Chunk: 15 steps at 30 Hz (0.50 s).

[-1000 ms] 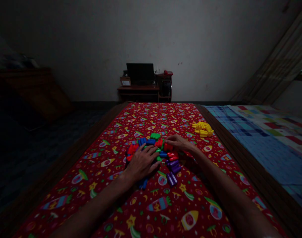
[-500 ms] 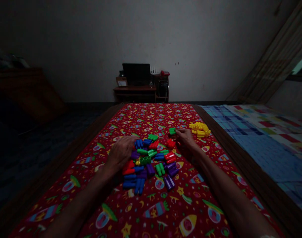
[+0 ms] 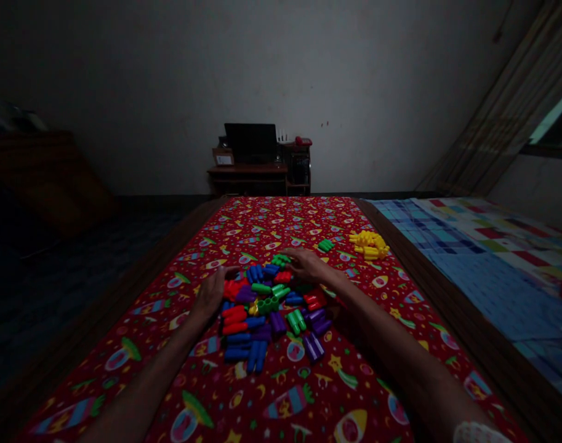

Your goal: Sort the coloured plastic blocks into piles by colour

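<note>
A heap of plastic building pieces [image 3: 271,307] in blue, red, green and purple lies on the red patterned cloth [image 3: 281,400]. My left hand [image 3: 211,292] rests against the heap's left edge, fingers curved and spread, holding nothing. My right hand [image 3: 308,266] reaches over the heap's far side, fingers stretched out towards a green piece [image 3: 281,259] at the far edge. One green piece [image 3: 325,245] lies apart, just left of a small pile of yellow pieces [image 3: 368,243].
The cloth covers a long surface with dark wooden edges [image 3: 447,295] on both sides. A blue checked mattress [image 3: 493,258] lies to the right. A low desk with a dark screen [image 3: 257,160] stands at the far wall. The room is dim.
My right hand went out to the far right, left a green piece beside the yellow pile, and came back to the heap. My left hand slid off the heap to its left edge.
</note>
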Each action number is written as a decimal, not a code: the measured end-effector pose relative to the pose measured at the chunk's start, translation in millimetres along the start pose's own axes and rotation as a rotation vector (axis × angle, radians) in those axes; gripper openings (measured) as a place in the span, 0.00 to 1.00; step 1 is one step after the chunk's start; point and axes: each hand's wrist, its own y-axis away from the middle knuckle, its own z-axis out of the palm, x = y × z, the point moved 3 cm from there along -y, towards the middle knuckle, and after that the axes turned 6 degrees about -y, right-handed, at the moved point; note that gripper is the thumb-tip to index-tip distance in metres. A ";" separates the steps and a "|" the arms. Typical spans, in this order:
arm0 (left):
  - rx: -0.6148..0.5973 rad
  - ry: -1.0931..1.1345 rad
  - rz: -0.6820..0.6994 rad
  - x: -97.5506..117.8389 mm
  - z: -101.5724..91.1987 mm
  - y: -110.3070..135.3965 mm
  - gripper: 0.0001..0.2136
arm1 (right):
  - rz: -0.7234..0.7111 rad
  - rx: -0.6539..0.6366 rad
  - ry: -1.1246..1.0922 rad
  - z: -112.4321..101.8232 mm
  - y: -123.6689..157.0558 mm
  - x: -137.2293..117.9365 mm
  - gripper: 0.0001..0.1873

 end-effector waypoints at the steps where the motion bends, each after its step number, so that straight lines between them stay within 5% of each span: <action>1: -0.009 -0.008 0.000 0.2 -0.4 0.1 0.35 | -0.032 -0.079 -0.021 8.1 -6.1 -4.3 0.24; 5: -0.018 -0.045 0.014 -1.3 -0.5 0.2 0.34 | -0.015 -0.121 -0.085 21.4 -16.6 -4.6 0.27; 12: -0.010 -0.065 0.054 0.8 -0.6 0.5 0.33 | 0.224 0.395 -0.244 -13.4 -6.6 39.0 0.13; 15: -0.007 -0.072 0.071 0.7 -1.2 -0.8 0.32 | 0.322 0.472 -0.493 -28.9 -2.3 58.6 0.11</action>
